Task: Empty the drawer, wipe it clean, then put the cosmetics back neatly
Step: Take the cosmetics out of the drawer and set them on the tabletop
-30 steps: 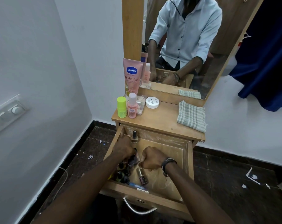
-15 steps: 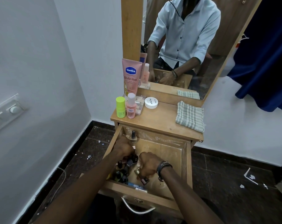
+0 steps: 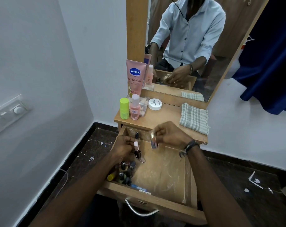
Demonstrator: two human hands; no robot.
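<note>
Drawer (image 3: 162, 174), frame centre, pulled open for emptying: left hand (image 3: 124, 147) pinching nail-polish bottles; right hand (image 3: 170, 135) pinching small bottle (image 3: 153, 141) above it; remaining polish bottles (image 3: 125, 172) clustered lower left.

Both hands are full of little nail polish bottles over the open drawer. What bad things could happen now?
1. The left hand grips several small bottles at once; one could slip and drop into the drawer or onto the dark floor.
2. The right hand pinches a small bottle only at its fingertips, a loose-looking hold.
3. The tabletop's left side is crowded: setting bottles down there could knock over the green bottle or pink bottle.
</note>
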